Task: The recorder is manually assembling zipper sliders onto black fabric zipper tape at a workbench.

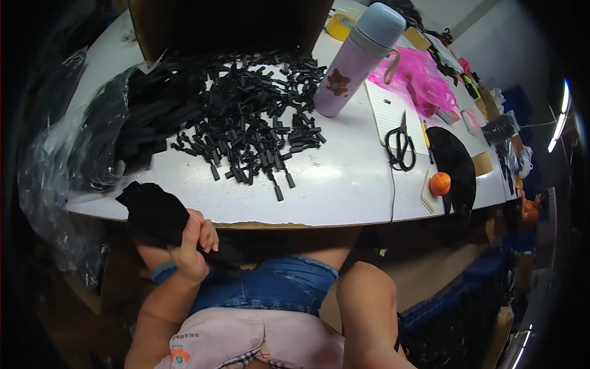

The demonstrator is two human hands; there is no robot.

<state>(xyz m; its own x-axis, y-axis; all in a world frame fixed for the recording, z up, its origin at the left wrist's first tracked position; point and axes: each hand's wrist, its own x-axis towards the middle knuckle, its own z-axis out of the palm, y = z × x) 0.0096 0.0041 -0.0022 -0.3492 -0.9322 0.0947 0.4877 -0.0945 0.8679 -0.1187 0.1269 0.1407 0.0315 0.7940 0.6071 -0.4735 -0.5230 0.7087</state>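
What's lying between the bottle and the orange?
In the head view, a lined notepad and black scissors lie between the bottle and the orange.

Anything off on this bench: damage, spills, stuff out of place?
Two things. The white tabletop looks chipped along the middle of its front edge, with ragged brown showing. A round orange fruit sits on a small cream pad at the right, odd as food on a work surface. No spill seen.
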